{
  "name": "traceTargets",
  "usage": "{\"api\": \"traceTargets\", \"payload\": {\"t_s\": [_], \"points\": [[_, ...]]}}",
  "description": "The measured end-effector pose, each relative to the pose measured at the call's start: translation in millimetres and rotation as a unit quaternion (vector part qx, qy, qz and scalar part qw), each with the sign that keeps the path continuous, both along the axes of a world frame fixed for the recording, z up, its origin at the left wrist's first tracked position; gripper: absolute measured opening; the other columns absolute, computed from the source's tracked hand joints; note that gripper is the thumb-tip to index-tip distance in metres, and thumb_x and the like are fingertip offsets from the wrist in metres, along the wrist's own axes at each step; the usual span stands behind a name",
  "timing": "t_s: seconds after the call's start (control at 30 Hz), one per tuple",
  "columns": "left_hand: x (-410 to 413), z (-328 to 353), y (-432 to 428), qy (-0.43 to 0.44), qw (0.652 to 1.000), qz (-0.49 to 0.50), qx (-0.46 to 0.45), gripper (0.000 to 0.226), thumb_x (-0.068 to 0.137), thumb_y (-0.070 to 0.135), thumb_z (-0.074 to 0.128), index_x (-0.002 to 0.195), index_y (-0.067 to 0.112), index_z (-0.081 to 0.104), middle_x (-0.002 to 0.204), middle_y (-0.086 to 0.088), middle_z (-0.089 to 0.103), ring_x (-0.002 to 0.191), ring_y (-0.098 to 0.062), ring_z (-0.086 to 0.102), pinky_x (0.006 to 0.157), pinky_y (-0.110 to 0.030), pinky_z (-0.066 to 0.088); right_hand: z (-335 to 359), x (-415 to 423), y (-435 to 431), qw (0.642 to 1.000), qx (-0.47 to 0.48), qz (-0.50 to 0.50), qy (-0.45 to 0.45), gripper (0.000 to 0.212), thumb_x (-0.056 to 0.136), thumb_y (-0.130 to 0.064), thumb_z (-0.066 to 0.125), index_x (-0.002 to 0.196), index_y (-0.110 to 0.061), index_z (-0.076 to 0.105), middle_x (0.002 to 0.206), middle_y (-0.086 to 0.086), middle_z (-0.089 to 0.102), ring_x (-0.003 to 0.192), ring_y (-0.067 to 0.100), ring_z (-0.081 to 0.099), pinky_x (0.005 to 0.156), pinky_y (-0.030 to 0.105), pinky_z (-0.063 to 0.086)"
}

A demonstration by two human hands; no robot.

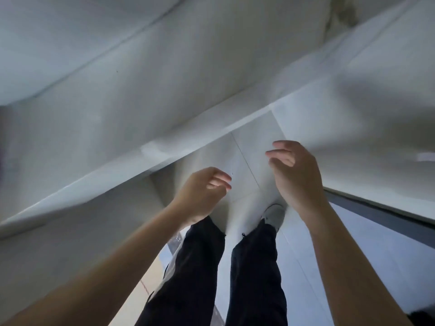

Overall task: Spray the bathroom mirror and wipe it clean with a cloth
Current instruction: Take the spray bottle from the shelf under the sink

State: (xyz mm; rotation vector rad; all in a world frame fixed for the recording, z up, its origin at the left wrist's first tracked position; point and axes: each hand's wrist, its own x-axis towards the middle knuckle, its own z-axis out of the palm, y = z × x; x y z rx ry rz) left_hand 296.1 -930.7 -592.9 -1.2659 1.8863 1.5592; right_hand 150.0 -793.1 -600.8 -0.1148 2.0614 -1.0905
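Note:
The view points steeply down and is blurred. My left hand [202, 194] hangs in front of me with fingers loosely curled and nothing in it. My right hand [296, 177] is a little higher and to the right, fingers apart and bent, also holding nothing. No mirror, spray bottle or cloth shows in this view.
My legs in dark trousers [256, 278] and a white shoe [274, 215] stand on pale floor tiles [249, 147]. A white wall [117, 149] runs diagonally on the left. A dark threshold strip [376, 212] crosses the lower right.

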Motion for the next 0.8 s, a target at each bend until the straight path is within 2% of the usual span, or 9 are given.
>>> {"api": "traceTargets", "payload": {"t_s": [0.03,0.1,0.23,0.3,0.5,0.57,0.67,0.73,0.8], "points": [[-5,-11,-2,0.005,1.000,0.002,-0.012,0.030,0.092,0.001,0.054,0.100,0.026,0.069,0.097,0.008,0.076,0.084,0.005,0.067,0.074,-0.007,0.048,-9,-2,-1,1.000,-0.011,-0.009,-0.001,0.033,0.095,-0.009,0.053,0.124,-0.023,0.060,0.113,-0.011,0.071,0.112,0.001,0.062,0.089,0.015,0.045],[-14,-32,-9,0.015,0.998,0.044,-0.045,0.033,0.092,-0.002,0.052,0.101,0.026,0.068,0.096,0.009,0.076,0.084,0.007,0.066,0.073,-0.005,0.046,-29,-6,-4,0.999,-0.030,-0.031,-0.001,0.035,0.095,-0.007,0.053,0.124,-0.024,0.061,0.115,-0.010,0.070,0.114,0.001,0.062,0.097,0.022,0.047],[-27,-69,-20,0.027,0.988,0.093,-0.119,0.036,0.090,-0.004,0.050,0.101,0.027,0.064,0.100,0.003,0.074,0.101,-0.012,0.068,0.092,-0.024,0.051,-67,-12,-20,0.997,-0.053,-0.054,-0.008,0.038,0.095,-0.005,0.053,0.129,-0.020,0.062,0.122,-0.005,0.069,0.117,0.005,0.063,0.104,0.027,0.048],[-30,-81,-22,0.034,0.986,0.084,-0.141,0.033,0.091,-0.003,0.054,0.108,0.024,0.063,0.105,0.002,0.073,0.102,-0.012,0.068,0.092,-0.023,0.051,-81,-13,-37,0.995,-0.078,-0.054,-0.008,0.039,0.095,-0.003,0.053,0.131,-0.016,0.061,0.125,-0.001,0.067,0.120,0.010,0.062,0.106,0.027,0.047],[-47,-134,-46,0.074,0.972,0.048,-0.218,0.039,0.093,0.003,0.061,0.123,0.028,0.057,0.113,0.010,0.068,0.099,-0.002,0.068,0.078,-0.003,0.048,-135,-27,-83,0.984,-0.159,-0.078,0.035,0.046,0.093,-0.007,0.057,0.138,-0.018,0.056,0.130,0.000,0.065,0.125,0.014,0.059,0.108,0.030,0.045],[-49,-150,-53,0.086,0.965,0.053,-0.241,0.046,0.091,0.003,0.062,0.128,0.029,0.051,0.117,0.007,0.066,0.099,-0.003,0.068,0.075,-0.003,0.048,-153,-31,-88,0.980,-0.164,-0.091,0.070,0.050,0.092,-0.012,0.059,0.141,-0.020,0.052,0.133,-0.001,0.064,0.127,0.014,0.057,0.107,0.028,0.044],[-52,-171,-62,0.086,0.953,0.041,-0.287,0.057,0.091,0.009,0.067,0.138,0.029,0.042,0.121,0.008,0.062,0.092,0.008,0.067,0.065,-0.004,0.047,-178,-40,-97,0.977,-0.166,-0.088,0.106,0.055,0.093,-0.020,0.063,0.146,-0.021,0.046,0.140,0.000,0.060,0.131,0.017,0.053,0.110,0.032,0.042],[-56,-182,-68,0.089,0.940,0.033,-0.327,0.059,0.090,0.016,0.071,0.135,0.034,0.037,0.117,0.012,0.060,0.090,0.011,0.065,0.069,-0.012,0.055,-192,-48,-105,0.979,-0.162,-0.066,0.107,0.060,0.094,-0.026,0.066,0.149,-0.022,0.043,0.145,-0.001,0.056,0.135,0.017,0.050,0.113,0.036,0.042],[-67,-191,-73,0.096,0.917,0.021,-0.386,0.056,0.089,0.026,0.074,0.113,0.050,0.029,0.107,0.021,0.058,0.096,-0.003,0.069,0.090,-0.039,0.060,-204,-57,-112,0.979,-0.163,-0.041,0.116,0.064,0.093,-0.032,0.068,0.151,-0.024,0.040,0.148,-0.003,0.053,0.137,0.017,0.048,0.113,0.039,0.042]]}}
